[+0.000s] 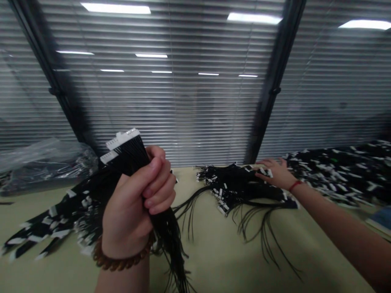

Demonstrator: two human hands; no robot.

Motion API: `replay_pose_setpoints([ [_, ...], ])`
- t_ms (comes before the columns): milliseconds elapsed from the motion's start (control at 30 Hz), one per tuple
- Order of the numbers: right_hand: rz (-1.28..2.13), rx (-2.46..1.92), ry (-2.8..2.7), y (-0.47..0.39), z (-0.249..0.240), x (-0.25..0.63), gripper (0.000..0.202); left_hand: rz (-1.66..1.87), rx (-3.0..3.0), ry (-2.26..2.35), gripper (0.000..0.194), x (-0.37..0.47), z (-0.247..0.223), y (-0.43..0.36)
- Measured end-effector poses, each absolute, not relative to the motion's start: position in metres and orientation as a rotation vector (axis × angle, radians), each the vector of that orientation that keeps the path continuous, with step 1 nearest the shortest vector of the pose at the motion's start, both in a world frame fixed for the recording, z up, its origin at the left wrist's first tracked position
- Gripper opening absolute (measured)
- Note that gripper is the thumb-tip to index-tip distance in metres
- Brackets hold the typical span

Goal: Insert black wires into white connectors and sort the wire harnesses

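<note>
Though in left fingers [159,190], wires [169,234] beyond.

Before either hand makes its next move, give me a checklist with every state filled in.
1. Left hand closed around the wire bundle: ok.
2. White connectors of that bundle sticking out past the fist: ok.
3. Bundle's lower strands gathered: not ok, they splay.
4. Right hand at the middle wire pile: ok.
5. Right hand's grip on any wire there: cannot tell, too blurred.
6. Middle wire pile tidy: not ok, loose strands trail over the table.
</note>
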State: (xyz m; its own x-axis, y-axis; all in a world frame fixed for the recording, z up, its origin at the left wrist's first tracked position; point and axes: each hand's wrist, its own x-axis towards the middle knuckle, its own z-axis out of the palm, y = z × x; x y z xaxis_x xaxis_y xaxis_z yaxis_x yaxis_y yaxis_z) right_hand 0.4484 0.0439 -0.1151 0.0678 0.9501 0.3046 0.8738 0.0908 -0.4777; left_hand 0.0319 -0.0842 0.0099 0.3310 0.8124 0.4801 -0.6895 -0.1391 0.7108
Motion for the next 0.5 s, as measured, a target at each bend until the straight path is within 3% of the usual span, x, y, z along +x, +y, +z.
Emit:
replay_pose_setpoints([
  [167,0.488,-1.557,-1.776,0.057,-0.094,0.404,0.028,1.295,1.136,0.143,0.006,0.033,0.009,-0.085],
  [400,0.222,-1.219,-1.303,0.092,0.044,0.404,0.033,1.265,1.132,0.142,0.001,0.035,0.007,-0.082],
  [500,0.218,-1.149,-1.284,0.090,0.076,0.386,0.027,1.257,1.135,0.149,0.002,0.036,0.007,-0.079],
])
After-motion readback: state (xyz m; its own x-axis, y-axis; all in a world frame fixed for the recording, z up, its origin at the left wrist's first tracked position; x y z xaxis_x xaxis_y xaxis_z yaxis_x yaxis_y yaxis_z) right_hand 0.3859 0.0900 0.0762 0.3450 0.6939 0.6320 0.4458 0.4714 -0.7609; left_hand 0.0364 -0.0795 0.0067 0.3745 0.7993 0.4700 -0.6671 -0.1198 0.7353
